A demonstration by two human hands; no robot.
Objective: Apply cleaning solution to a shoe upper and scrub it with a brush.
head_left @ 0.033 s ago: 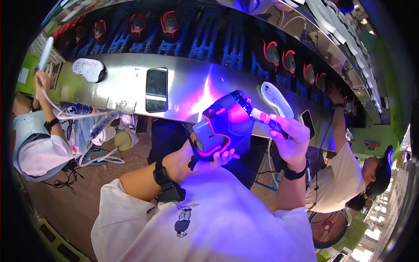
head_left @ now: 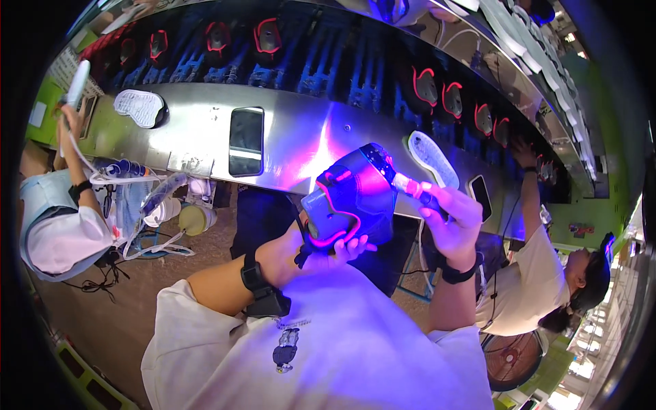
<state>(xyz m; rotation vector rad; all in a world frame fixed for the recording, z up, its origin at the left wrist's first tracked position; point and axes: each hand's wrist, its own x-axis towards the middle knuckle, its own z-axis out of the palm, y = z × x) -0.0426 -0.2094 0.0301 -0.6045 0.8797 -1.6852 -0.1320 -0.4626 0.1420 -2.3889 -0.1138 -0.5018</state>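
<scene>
Shoe upper (head_left: 376,188): judged stiff, fairly heavy; best gripped around the collar (head_left: 357,223)
Left hand (head_left: 324,258): upper held from beneath
Right hand (head_left: 459,222): brush (head_left: 408,184) held in a pinch

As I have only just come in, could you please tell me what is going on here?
The person's left hand supports a dark, red-edged shoe upper over a grey form. The right hand holds a small brush, its tip at the upper's edge nearest that hand. A pale sole lies on the metal bench just beyond. Other red-edged pieces sit along the dark conveyor behind, where a co-worker's hand rests at the right.
</scene>
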